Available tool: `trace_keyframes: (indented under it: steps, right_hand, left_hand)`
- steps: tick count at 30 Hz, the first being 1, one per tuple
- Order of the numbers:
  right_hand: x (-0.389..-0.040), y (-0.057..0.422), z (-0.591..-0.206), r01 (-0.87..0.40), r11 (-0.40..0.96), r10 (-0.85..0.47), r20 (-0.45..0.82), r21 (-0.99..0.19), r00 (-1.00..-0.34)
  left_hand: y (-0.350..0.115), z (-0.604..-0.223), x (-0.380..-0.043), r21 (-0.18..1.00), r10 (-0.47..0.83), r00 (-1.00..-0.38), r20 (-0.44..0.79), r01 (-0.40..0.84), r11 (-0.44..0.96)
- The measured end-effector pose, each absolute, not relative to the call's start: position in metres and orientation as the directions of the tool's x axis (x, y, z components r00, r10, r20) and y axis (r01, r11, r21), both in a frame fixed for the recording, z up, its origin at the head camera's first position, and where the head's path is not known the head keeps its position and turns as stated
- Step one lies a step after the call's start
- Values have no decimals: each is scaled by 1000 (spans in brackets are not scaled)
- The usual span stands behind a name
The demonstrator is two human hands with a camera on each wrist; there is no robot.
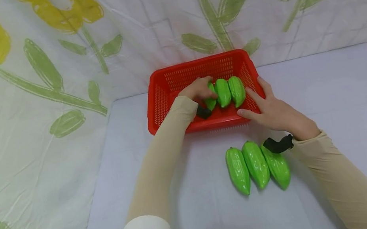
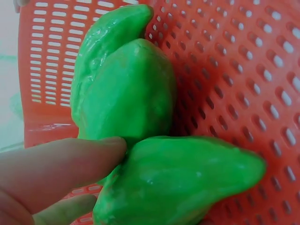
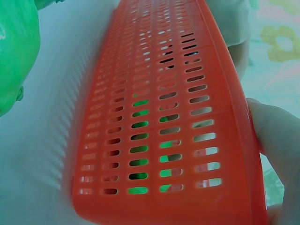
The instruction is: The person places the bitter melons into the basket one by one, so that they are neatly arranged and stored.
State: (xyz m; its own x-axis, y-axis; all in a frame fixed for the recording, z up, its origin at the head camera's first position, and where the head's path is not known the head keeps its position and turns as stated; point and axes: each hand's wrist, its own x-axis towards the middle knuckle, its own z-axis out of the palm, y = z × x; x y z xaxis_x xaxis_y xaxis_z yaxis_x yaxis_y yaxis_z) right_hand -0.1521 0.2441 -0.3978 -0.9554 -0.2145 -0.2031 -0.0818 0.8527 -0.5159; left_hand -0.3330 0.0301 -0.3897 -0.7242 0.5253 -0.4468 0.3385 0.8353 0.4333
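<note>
Red basket (image 1: pixel 214 123), three green vegetables (image 1: pixel 223 93) inside

Basket: upper centre of frame; vegetables side by side, right half. Left hand (image 1: pixel 199 89): inside, fingers curled round the leftmost vegetable (image 1: pixel 210 104). Right hand (image 1: pixel 273 110): clamped on the basket's right end. Desk (image 1: pixel 200 200): three loose vegetables (image 1: pixel 257 163), lower right of centre; surface extends left and right of the basket, far edge along a flower-patterned sheet (image 1: pixel 148 28)

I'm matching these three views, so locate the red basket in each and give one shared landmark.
Head: red basket, just right of upper centre.
Left wrist: across most of the picture.
Right wrist: outer side, top to bottom, central.
Landmark: green vegetables inside it, glimpsed through its slots in right wrist.
</note>
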Motion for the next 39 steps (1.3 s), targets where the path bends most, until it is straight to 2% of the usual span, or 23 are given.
trace_keyframes:
  steps: [25, 32, 39]
  right_hand:
    - [-153, 242, -397, -82, 856, -212, -202, -510, -956]
    - [-151, 243, -398, -75, 855, -212, -214, -513, -954]
    - [-151, 244, -398, -72, 856, -210, -216, -512, -954]
  left_hand:
    - [26, -374, -329, 435, 485, -748, -453, 289, 853]
    - [25, -357, -319, 403, 516, -753, -409, 359, 842]
    - [21, -340, -303, 435, 555, -765, -326, 400, 807]
